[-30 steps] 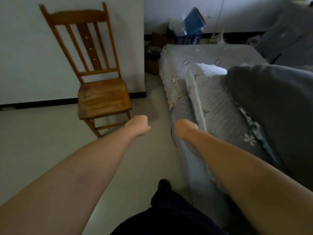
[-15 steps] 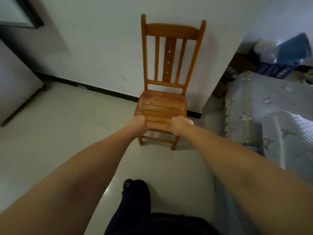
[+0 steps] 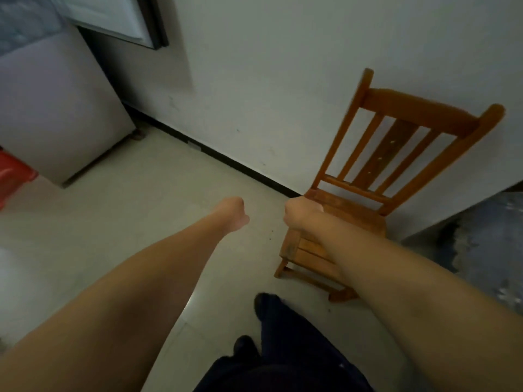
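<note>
The person is reaching out, left hand [image 3: 232, 213] clenched empty over the floor [image 3: 135, 227], right hand [image 3: 302, 215] clenched at the seat corner of the wooden chair [image 3: 357, 214] by the far wall [image 3: 283, 80], though I cannot tell whether it is gripping, and the chair is not yet lifted.

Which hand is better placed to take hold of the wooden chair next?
The right. The right hand, a fist, appears directly before the seat corner of the wooden chair; contact is unclear. The left hand, also a fist, hangs over bare floor, left of the chair.
</note>
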The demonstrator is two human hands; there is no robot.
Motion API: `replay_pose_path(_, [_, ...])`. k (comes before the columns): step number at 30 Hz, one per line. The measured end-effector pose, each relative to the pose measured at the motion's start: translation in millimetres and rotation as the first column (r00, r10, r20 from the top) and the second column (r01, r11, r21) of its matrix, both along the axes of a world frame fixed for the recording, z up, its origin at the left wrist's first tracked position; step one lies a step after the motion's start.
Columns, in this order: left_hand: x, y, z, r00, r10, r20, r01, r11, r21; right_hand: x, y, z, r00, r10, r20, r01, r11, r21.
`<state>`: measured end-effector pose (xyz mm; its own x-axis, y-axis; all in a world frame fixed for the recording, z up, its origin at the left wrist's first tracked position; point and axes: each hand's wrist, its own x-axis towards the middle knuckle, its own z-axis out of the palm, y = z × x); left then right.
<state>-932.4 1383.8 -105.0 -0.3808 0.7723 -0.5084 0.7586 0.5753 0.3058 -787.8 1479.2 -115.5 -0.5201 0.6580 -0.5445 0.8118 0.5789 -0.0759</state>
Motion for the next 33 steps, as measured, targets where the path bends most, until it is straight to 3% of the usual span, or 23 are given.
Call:
replay_pose_path(7, [-119.3, 53.2, -6.2, 0.982, 0.186, 0.013, -0.187, 0.982, 0.016, -129.5, 87.4, -21.0, 0.99, 0.14, 0.026, -0.141, 0.99, 0.031])
replay_pose_path(15, [-268.3, 101.5, 4.9, 0.918, 0.395, -0.016, -0.394, 0.918, 0.033, -306.9, 170.1, 1.0, 0.943, 0.332, -0.017, -0.331, 0.942, 0.057])
replay_pose_path(26, [-495.8, 92.1, -0.3, 0.862, 0.502, -0.074, -0.499, 0.865, 0.058, -560.0, 169.2, 1.2, 0.885, 0.461, -0.066, -0.455, 0.886, 0.089])
replay_pose_path(33, [-659.9, 69.2, 39.2, 0.835, 0.539, -0.105, -0.532, 0.842, 0.095, -719.1, 144.2, 33.8, 0.853, 0.506, -0.13, -0.494, 0.862, 0.114])
